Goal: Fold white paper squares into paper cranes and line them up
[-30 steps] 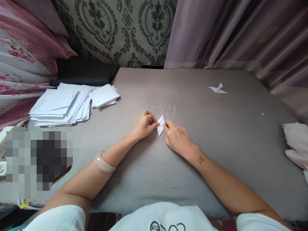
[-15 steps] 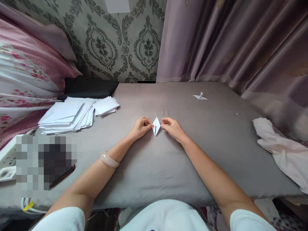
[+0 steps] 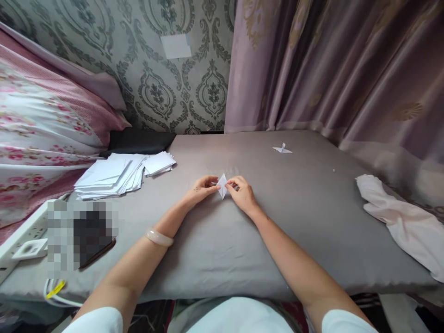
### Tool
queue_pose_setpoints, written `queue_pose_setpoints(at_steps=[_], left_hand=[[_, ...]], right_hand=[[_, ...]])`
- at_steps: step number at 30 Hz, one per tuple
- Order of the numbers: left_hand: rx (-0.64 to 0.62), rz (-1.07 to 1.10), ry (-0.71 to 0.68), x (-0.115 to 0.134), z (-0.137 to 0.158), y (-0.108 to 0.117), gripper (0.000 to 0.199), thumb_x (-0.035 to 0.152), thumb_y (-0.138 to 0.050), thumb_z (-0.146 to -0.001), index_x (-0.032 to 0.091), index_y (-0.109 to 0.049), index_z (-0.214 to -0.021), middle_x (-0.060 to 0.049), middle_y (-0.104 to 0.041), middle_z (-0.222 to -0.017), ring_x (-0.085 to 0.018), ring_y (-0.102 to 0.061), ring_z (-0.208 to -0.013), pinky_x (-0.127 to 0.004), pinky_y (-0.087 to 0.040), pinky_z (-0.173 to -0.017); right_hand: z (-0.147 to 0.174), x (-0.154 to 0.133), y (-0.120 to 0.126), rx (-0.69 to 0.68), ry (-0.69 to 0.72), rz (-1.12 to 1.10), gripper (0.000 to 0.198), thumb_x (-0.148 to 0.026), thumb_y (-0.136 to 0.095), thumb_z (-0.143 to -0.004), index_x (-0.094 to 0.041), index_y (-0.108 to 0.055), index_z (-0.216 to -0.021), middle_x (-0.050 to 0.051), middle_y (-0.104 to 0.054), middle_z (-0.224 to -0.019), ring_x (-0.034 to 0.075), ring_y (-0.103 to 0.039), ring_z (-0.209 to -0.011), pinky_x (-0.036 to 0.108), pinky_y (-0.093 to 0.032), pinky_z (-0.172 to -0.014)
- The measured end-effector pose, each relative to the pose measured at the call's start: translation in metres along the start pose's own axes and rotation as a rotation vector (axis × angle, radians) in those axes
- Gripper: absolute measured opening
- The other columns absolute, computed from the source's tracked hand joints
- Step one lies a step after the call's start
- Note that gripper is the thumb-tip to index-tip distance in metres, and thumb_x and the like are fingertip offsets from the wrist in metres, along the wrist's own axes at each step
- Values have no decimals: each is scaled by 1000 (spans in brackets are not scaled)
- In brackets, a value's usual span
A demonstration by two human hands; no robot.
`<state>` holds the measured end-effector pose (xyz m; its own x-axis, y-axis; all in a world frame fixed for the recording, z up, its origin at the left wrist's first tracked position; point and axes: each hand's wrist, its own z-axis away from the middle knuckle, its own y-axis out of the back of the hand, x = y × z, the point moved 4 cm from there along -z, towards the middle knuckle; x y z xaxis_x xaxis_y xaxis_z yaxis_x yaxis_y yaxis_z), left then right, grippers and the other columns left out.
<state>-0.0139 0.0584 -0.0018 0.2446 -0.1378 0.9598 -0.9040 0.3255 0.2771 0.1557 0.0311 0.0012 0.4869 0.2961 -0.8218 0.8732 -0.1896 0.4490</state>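
- The folded white paper, a narrow diamond with its points toward and away from the person, was between the 2 hands, near the middle of the gray cloth-covered surface.
- The left hand had its grip nearly closed, thumb and fingers pinching the diamond's left corner.
- The right hand had its grip closed to a pinch of thumb and forefinger at the right corner.
- 1 pale bracelet circled the left forearm.
- A small folded paper figure sat well apart, toward the far right, with 1 part sticking up.
- To the left lay 2 piles: a large paper stack and, just beside it, a smaller paper stack.
- A pale cloth lay crumpled at the right.
- A white power strip lay at the left edge, near a dark object hidden by pixelation.
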Motion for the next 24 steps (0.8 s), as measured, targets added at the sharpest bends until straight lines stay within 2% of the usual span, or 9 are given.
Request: queue_pose_setpoints(at_steps=[2,5,8,10,12,16,19,22,24], left_hand=[[-65,210,29,10,4,-4,44,42,-74,-71,15,-66,-106,-8,-68,-101,-17,-61,-87,-30,-44,-81],[51,389,41,23,8,-8,30,38,-77,-69,15,-71,-87,-4,-70,-86,-14,-59,-78,-27,-43,-78],[222,496,24,30,10,-16,21,33,-78,-68,17,-72,-80,-1,-68,-79,-10,-55,-72,-23,-41,-71],[259,563,20,33,12,-24,18,31,-79,-68,18,-73,-79,0,-67,-77,-9,-53,-70,-21,-39,-68],[257,618,34,34,13,-32,16,30,-79,-68,19,-74,-78,0,-66,-76,-8,-51,-68,-21,-39,-66],[264,664,51,30,19,-37,14,30,-79,-69,21,-73,-77,1,-65,-77,-7,-51,-69,-20,-39,-67],[301,662,44,26,22,-35,14,30,-79,-68,21,-73,-77,1,-66,-78,-7,-52,-70,-20,-39,-67],[360,684,57,22,23,-32,14,30,-80,-67,21,-73,-74,1,-65,-75,-8,-51,-68,-20,-39,-66],[394,702,69,20,24,-31,14,30,-80,-66,21,-73,-74,1,-65,-74,-8,-51,-67,-21,-39,-64]], right_hand=[[0,-8,5,16,58,-29,12,-30,-58,-81,-21,-65,-81,5,-62,-94,14,-60,-78,26,-48,-67],[1,-19,13,83,101,-116,14,-34,-60,-81,-22,-65,-87,6,-63,-97,17,-61,-86,29,-50,-71],[1,-22,18,132,-14,-314,31,-39,-67,-76,-22,-61,-102,7,-66,-99,17,-64,-86,30,-52,-72],[2,-22,17,99,-103,-427,37,-42,-69,-73,-21,-61,-103,7,-68,-96,17,-65,-84,30,-52,-72],[3,-24,17,70,-139,-474,31,-43,-68,-74,-20,-63,-96,6,-69,-89,17,-65,-80,30,-52,-73],[6,-30,19,34,-112,-397,21,-41,-64,-79,-20,-67,-84,2,-70,-78,15,-64,-72,30,-51,-72],[8,-36,21,12,-46,-293,18,-37,-64,-80,-20,-67,-86,2,-69,-79,15,-63,-72,30,-50,-72],[10,-41,25,95,22,-194,21,-33,-65,-79,-22,-64,-97,2,-67,-86,15,-63,-79,30,-50,-73],[11,-44,27,140,67,-136,19,-29,-65,-80,-22,-63,-97,3,-66,-90,15,-62,-83,29,-49,-73]])
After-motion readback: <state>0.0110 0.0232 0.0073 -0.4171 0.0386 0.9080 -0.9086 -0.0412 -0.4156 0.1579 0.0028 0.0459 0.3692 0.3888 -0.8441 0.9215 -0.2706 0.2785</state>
